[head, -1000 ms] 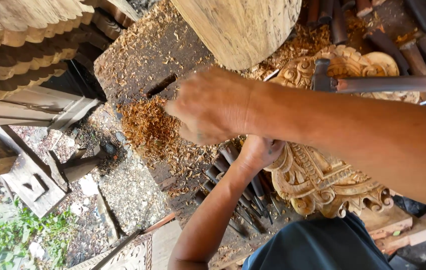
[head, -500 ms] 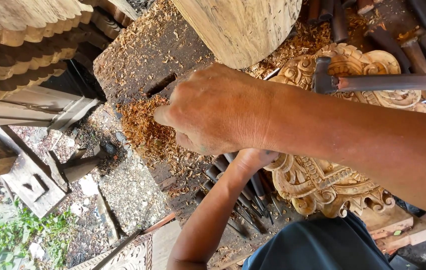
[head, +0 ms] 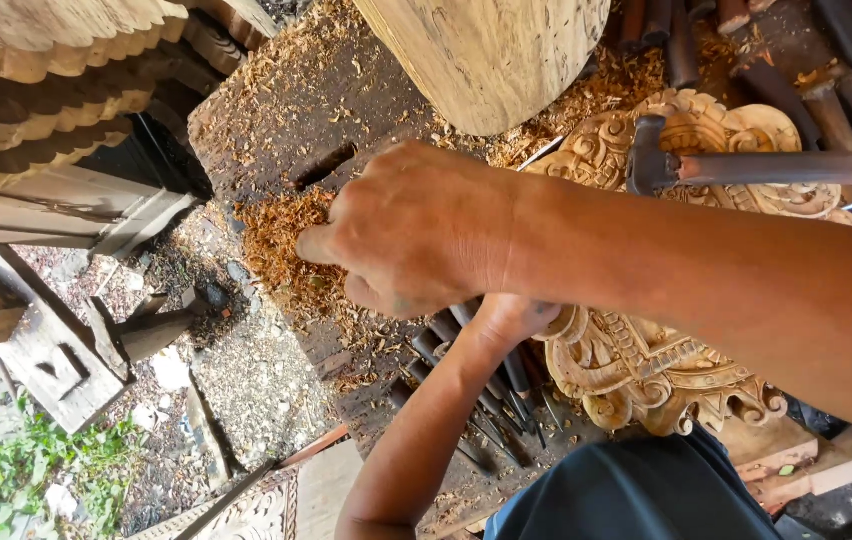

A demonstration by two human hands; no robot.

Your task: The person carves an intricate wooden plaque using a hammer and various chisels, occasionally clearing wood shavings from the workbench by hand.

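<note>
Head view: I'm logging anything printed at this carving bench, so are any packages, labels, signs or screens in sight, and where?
None in view: no package, label, sign or screen.
Only bare wood and tools show: an ornate pale carved panel, a row of dark chisels, orange wood shavings and a hammer lying on the panel.

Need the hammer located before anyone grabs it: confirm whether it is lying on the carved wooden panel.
Yes: the hammer lies across the top of the carved wooden panel, above the person's forearm.

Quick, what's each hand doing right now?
Right hand: fingers curled, resting on the wood shavings.
Left hand: mostly hidden, cannot tell.
</note>
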